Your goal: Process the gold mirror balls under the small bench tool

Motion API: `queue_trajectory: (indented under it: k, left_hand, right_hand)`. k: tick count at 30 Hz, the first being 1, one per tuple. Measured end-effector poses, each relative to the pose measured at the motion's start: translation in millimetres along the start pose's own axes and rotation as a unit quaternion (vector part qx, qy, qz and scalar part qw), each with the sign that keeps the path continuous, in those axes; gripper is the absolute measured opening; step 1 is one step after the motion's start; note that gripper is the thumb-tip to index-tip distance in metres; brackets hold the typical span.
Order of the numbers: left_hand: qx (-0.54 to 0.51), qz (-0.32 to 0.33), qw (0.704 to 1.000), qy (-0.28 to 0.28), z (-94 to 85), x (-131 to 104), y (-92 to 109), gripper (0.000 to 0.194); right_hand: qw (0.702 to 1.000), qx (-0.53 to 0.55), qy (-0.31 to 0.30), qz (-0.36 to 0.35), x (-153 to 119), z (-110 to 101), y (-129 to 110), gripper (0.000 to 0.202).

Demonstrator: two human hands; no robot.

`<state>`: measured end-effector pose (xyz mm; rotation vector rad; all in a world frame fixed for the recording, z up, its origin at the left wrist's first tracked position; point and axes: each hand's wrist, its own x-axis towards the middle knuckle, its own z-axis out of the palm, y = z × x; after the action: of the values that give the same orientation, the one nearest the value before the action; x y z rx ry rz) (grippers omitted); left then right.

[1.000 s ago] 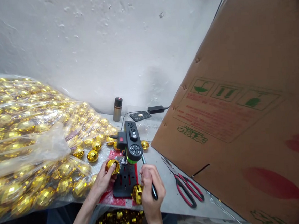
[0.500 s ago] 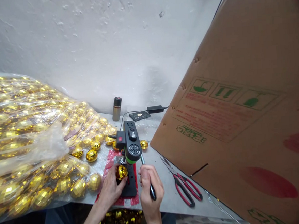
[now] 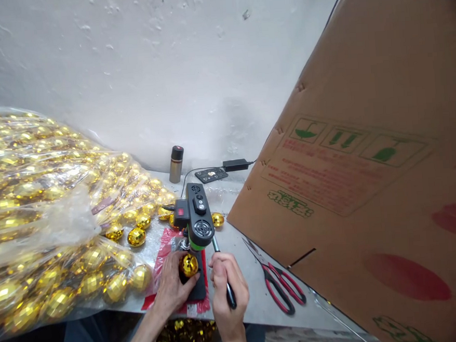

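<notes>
Pale wall (image 3: 146, 67), grey bench (image 3: 256, 299), one gold ball held below a tool head

Against the rough wall, a bulging clear bag (image 3: 73, 218) of gold balls fills the bench's left side, and a cardboard box (image 3: 354, 193) leans over the right. Between them, the left hand (image 3: 171, 285) curls around a faceted gold ball (image 3: 190, 266), just below the front of a black machine (image 3: 200, 209); whether the ball touches the base plate (image 3: 198, 292), I cannot tell. The right hand (image 3: 230, 288) is closed around the black-gripped lever (image 3: 231, 297). The ball looks light, thin-shelled and stiff, probably slick on its mirrored faces and easily dented: best cupped low around its sides, thumb opposite fingers, with gentle pressure.
</notes>
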<state>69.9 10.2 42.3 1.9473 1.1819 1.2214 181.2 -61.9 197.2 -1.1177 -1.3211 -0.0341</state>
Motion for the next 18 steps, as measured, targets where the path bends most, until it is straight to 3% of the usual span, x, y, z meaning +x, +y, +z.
queue_trajectory:
  k: [6, 18]
  left_hand:
    - [-0.015, -0.069, 0.997, -0.004, -0.7, 0, 5, 0.046]
    - [-0.004, -0.078, 0.997, -0.011, -2.5, 1, 11, 0.044]
  right_hand:
    - [1.000, -0.003, -0.002, 0.000, -2, -1, 0, 0.027]
    - [0.999, 0.018, 0.048, -0.006, -36, 13, 36, 0.033]
